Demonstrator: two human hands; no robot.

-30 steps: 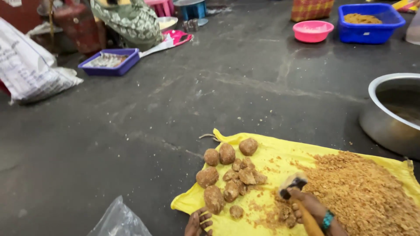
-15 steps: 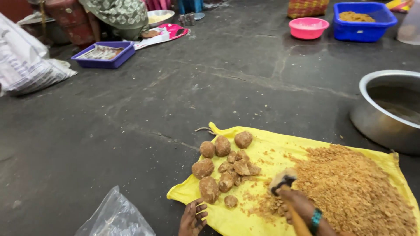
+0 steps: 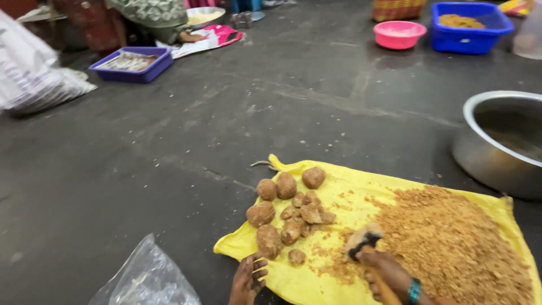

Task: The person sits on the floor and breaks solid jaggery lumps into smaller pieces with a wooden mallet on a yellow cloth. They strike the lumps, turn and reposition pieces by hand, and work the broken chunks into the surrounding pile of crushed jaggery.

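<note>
Head view sits nearer: right hand (image 3: 384,271) lower over brown lumps (image 3: 291,212).

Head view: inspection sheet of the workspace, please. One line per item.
Surface: dark floor, crumbs scattered.
Job's things: yellow cloth spread flat; brown lumps clustered on its left part; crumbled brown heap on its right; small mallet over the crumbs.
Clutter: clear plastic bag beside the cloth; steel basin at right.
Grippers: right hand shut on the mallet's handle; left hand resting on the cloth edge, fingers loosely curled.
Cables: nothing seen.
Surroundings: pink bowl, blue tub, purple tray, white sack, a seated person at far end.
</note>
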